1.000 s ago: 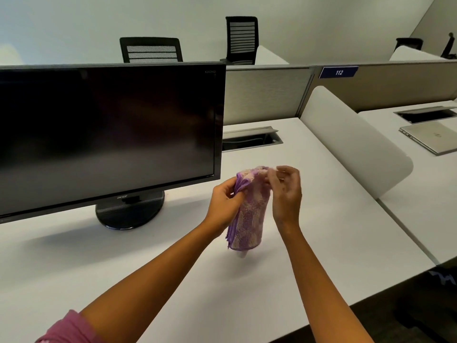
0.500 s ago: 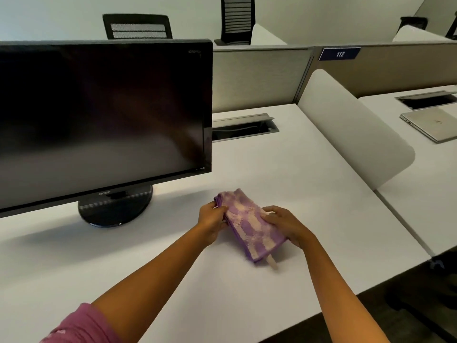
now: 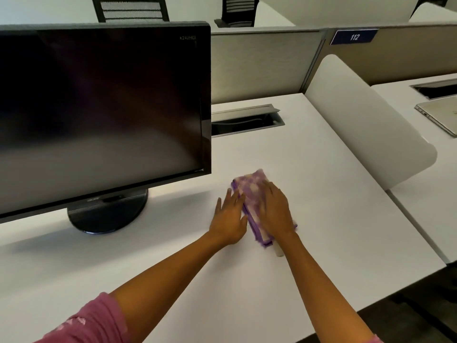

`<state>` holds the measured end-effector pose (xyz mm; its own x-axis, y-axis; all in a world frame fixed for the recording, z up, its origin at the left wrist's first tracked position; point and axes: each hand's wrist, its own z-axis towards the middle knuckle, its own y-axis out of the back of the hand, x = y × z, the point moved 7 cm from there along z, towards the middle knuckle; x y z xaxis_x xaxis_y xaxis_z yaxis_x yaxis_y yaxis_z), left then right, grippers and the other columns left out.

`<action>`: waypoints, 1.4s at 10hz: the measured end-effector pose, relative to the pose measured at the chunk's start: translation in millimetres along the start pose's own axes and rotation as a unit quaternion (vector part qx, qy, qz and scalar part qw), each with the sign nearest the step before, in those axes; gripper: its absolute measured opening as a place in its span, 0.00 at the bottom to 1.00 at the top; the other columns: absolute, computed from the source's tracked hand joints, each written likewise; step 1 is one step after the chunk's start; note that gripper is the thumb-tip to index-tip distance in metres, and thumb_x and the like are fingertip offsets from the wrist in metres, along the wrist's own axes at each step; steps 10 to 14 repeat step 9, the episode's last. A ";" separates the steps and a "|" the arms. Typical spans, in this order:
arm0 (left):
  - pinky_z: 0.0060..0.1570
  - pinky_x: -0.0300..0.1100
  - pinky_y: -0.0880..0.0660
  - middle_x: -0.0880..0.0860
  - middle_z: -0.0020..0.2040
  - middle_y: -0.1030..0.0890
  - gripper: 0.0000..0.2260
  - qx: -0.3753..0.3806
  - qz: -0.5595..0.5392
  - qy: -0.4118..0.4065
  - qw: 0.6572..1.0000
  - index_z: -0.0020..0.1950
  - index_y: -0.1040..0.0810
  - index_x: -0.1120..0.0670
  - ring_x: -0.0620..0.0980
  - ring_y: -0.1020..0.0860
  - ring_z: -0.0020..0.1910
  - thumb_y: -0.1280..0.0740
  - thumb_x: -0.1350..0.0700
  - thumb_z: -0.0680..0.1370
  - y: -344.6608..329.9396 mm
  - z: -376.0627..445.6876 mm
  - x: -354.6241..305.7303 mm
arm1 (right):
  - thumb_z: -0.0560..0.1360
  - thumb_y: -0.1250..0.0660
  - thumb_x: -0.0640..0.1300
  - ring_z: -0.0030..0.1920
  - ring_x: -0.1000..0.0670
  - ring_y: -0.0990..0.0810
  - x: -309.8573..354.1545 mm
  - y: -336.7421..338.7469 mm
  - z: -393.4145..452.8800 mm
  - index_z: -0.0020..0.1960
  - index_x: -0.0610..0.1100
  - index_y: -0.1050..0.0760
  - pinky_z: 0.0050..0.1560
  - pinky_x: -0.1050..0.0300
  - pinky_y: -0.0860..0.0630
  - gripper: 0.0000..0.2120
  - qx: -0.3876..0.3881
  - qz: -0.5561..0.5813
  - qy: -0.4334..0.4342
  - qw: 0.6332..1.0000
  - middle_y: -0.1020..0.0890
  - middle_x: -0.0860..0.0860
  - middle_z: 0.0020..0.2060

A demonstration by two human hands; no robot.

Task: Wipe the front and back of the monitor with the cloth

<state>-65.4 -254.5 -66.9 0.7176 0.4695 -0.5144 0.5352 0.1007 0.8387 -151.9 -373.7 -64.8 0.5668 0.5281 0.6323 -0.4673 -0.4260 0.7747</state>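
Observation:
A black monitor [image 3: 99, 107] with a dark screen stands on a round black base [image 3: 108, 214] at the left of the white desk [image 3: 333, 206]. A folded purple and cream cloth [image 3: 249, 191] lies flat on the desk to the right of the base. My right hand [image 3: 277, 211] presses flat on top of the cloth with straight fingers. My left hand [image 3: 230, 219] lies flat on the desk, its fingertips touching the cloth's left edge.
An open cable hatch [image 3: 244, 120] sits in the desk behind the cloth. A white curved divider [image 3: 366, 120] bounds the desk on the right, with a laptop [image 3: 440, 115] on the neighbouring desk. Grey partitions and black chairs [image 3: 131, 8] stand behind.
The cloth went from being held up in both hands to lying folded on the desk. Both hands have let go of it and now lie flat, the right one on top.

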 end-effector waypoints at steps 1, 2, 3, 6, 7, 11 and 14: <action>0.75 0.51 0.70 0.51 0.83 0.59 0.30 0.025 0.060 -0.022 0.998 0.83 0.59 0.49 0.53 0.63 0.81 0.49 0.42 0.85 -6.9 2.1 0.9 | 0.78 0.49 0.69 0.76 0.44 0.35 -4.6 -19.8 2.6 0.80 0.49 0.46 0.76 0.42 0.38 0.37 0.023 -0.083 0.071 0.994 0.36 0.47 0.77; 0.74 0.55 0.71 0.50 0.83 0.62 0.31 0.062 0.129 -0.030 0.989 0.82 0.62 0.48 0.53 0.66 0.80 0.52 0.39 0.84 -14.1 2.4 8.3 | 0.79 0.50 0.68 0.77 0.40 0.37 -16.0 -31.3 1.0 0.80 0.58 0.62 0.74 0.37 0.39 0.36 0.012 -0.133 0.097 0.986 0.38 0.44 0.78; 0.74 0.57 0.72 0.51 0.82 0.62 0.31 0.077 0.160 -0.032 0.984 0.82 0.62 0.48 0.54 0.67 0.80 0.53 0.38 0.84 -16.4 -1.0 13.1 | 0.80 0.44 0.64 0.78 0.40 0.40 -21.0 -33.6 -1.2 0.80 0.58 0.63 0.76 0.39 0.42 0.37 0.009 -0.157 0.100 0.982 0.41 0.45 0.79; 0.75 0.57 0.71 0.51 0.82 0.63 0.32 0.089 0.183 -0.025 0.979 0.82 0.62 0.48 0.53 0.67 0.80 0.54 0.36 0.83 -17.8 -15.3 13.0 | 0.80 0.41 0.61 0.80 0.42 0.47 -27.4 -36.3 -12.5 0.81 0.49 0.54 0.78 0.42 0.49 0.38 0.056 -0.204 0.109 0.971 0.46 0.47 0.80; 0.75 0.55 0.70 0.51 0.82 0.64 0.33 0.077 0.164 -0.011 0.983 0.82 0.63 0.48 0.53 0.68 0.80 0.52 0.37 0.84 -14.0 -23.2 19.1 | 0.80 0.47 0.63 0.80 0.42 0.49 -27.0 -35.6 -10.2 0.82 0.48 0.52 0.78 0.40 0.49 0.36 0.073 -0.209 0.103 0.970 0.48 0.47 0.81; 0.75 0.53 0.69 0.50 0.82 0.64 0.32 -0.018 0.136 0.041 0.990 0.81 0.64 0.47 0.53 0.67 0.80 0.51 0.38 0.84 16.1 -48.4 38.2 | 0.79 0.54 0.68 0.79 0.44 0.43 -12.5 -22.6 -19.2 0.80 0.53 0.46 0.78 0.45 0.46 0.34 -0.009 -0.121 0.080 0.989 0.42 0.50 0.80; 0.75 0.53 0.69 0.50 0.82 0.64 0.32 -0.018 0.136 0.041 0.990 0.81 0.64 0.47 0.53 0.67 0.80 0.51 0.38 0.84 16.1 -48.4 38.2 | 0.79 0.54 0.68 0.79 0.44 0.43 -12.5 -22.6 -19.2 0.80 0.53 0.46 0.78 0.45 0.46 0.34 -0.009 -0.121 0.080 0.989 0.42 0.50 0.80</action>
